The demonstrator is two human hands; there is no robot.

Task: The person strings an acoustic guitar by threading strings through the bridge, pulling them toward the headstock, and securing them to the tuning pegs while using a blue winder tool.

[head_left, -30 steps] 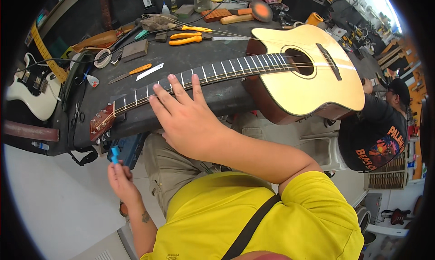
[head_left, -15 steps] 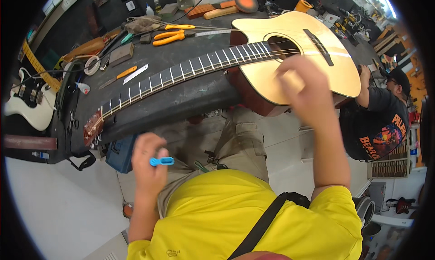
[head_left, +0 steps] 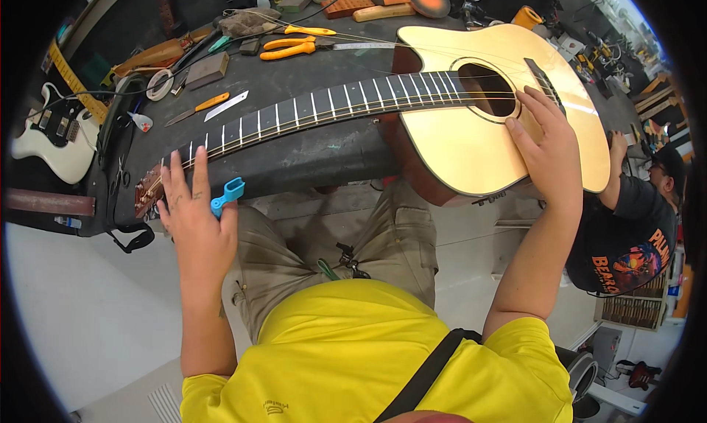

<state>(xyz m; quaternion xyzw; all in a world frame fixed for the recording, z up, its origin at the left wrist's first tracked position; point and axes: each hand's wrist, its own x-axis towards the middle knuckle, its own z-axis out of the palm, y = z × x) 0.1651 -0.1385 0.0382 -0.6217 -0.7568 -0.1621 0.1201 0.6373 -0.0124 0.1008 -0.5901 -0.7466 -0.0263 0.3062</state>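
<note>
An acoustic guitar [head_left: 449, 150] with a pale top lies across the bench, its body to the right and its headstock [head_left: 149, 189] to the left. My left hand [head_left: 195, 220] has its fingers stretched over the nut end of the fretboard [head_left: 294, 113]. A blue string winder [head_left: 228, 194] is tucked at that hand's thumb. My right hand [head_left: 549, 143] rests open on the guitar top, fingertips at the strings between soundhole [head_left: 482, 91] and bridge [head_left: 541, 80]. Some strings run along the neck's near side; others trail loose toward the far left.
Orange-handled pliers [head_left: 289, 49], a knife [head_left: 199, 107], a sanding block [head_left: 207, 71] and a tape roll [head_left: 159, 85] lie beyond the neck. A white electric guitar [head_left: 55, 139] is at far left. A person in a dark shirt [head_left: 626, 235] works at right.
My left hand has risen from beside the bench to the nut end, carrying the string winder. The right hand has come down onto the guitar near the bridge.
</note>
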